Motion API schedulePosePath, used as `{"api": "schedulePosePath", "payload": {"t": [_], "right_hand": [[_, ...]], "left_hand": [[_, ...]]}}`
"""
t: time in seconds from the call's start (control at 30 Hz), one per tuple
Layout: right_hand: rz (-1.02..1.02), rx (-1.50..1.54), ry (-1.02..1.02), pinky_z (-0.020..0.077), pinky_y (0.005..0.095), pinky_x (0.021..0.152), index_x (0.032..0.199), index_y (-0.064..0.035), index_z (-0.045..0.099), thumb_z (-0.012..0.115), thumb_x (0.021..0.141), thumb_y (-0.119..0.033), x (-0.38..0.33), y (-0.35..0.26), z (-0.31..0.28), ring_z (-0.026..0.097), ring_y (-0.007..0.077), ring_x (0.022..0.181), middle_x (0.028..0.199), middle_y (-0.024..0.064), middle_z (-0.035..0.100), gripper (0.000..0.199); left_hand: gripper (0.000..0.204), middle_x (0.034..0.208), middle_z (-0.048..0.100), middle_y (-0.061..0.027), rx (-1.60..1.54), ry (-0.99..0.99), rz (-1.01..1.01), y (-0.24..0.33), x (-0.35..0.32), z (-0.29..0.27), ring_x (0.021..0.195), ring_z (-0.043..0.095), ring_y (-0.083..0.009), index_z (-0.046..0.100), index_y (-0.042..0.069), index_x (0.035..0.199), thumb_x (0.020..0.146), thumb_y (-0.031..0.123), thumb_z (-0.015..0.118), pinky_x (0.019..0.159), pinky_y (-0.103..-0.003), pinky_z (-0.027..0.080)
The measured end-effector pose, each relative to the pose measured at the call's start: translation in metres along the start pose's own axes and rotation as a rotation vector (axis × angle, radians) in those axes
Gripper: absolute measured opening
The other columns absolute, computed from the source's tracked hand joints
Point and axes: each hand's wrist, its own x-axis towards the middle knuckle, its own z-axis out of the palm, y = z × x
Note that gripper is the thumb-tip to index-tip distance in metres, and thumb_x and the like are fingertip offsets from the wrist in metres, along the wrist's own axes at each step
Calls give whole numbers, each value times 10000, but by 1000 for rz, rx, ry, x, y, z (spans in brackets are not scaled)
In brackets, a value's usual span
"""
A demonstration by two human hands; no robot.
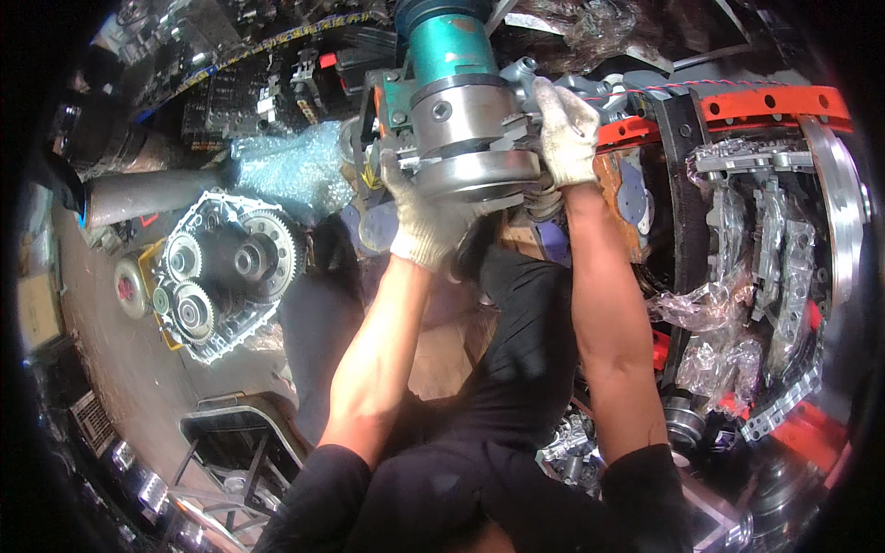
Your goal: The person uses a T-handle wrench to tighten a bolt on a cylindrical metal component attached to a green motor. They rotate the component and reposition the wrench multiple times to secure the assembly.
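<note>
A green machine [452,46] stands in front of me at the top, with a steel chuck [461,115] on its near end. Below the chuck's jaws sits a shiny round steel disc [479,172]. My left hand [429,221], in a white knit glove, cups the disc from the near left, its thumb up along the side and its fingers under the lower rim. At the chuck's right side is my right hand [566,134], also gloved, with curled fingers beside a jaw. Whatever those fingers hold, if anything, is hidden.
A gear housing [226,276] with several gears lies to the left, near bubble wrap [293,166]. On the right, an orange beam [737,109] runs past wrapped metal parts [765,230]. A black-rimmed metal-framed stool or cart [235,419] stands at lower left.
</note>
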Motion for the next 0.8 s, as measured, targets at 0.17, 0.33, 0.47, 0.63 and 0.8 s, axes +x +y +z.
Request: {"api": "schedulePosePath", "payload": {"t": [0.17, 0.33, 0.47, 0.63, 0.8], "right_hand": [[-103, -70, -191, 517, 330, 746, 998, 22, 767, 717, 1022, -225, 2, 2, -16, 628, 132, 773, 849, 94, 741, 253], [-206, -105, -242, 539, 305, 843, 1082, 1, 776, 741, 1007, -220, 1, 2, -23, 678, 131, 904, 976, 91, 770, 235], [-84, -35, -265, 542, 309, 900, 1113, -13, 766, 752, 988, -203, 3, -1, -24, 694, 148, 981, 1033, 89, 774, 228], [-73, -9, -340, 544, 333, 941, 1154, -26, 757, 756, 970, -179, -5, -4, -32, 701, 166, 1039, 1097, 93, 764, 239], [-54, 104, -221, 534, 314, 984, 1326, -5, 684, 717, 979, -187, -24, 3, -26, 685, 164, 1106, 1271, 110, 724, 394]], "left_hand": [[1357, 1573, 476, -231, 66, -48, 72, -1, 2, 4, 1353, 580, -454, 273, 86, 1655, 719, 1055, 439, 1089, -674, 511], [1316, 1580, 464, -229, -6, -53, 62, -4, 7, -4, 1401, 541, -430, 280, 89, 1652, 747, 1025, 471, 1142, -658, 474], [1320, 1591, 451, -228, 18, -70, 90, -6, 9, -10, 1417, 524, -426, 274, 89, 1655, 745, 1022, 484, 1160, -659, 458], [1338, 1605, 435, -232, 1, -107, 40, -4, 7, -10, 1424, 518, -425, 263, 87, 1661, 735, 1027, 486, 1184, -643, 441], [1364, 1620, 412, -243, -3, -70, 62, -5, 8, -6, 1432, 505, -438, 258, 70, 1659, 721, 1032, 492, 1194, -640, 433]]}}
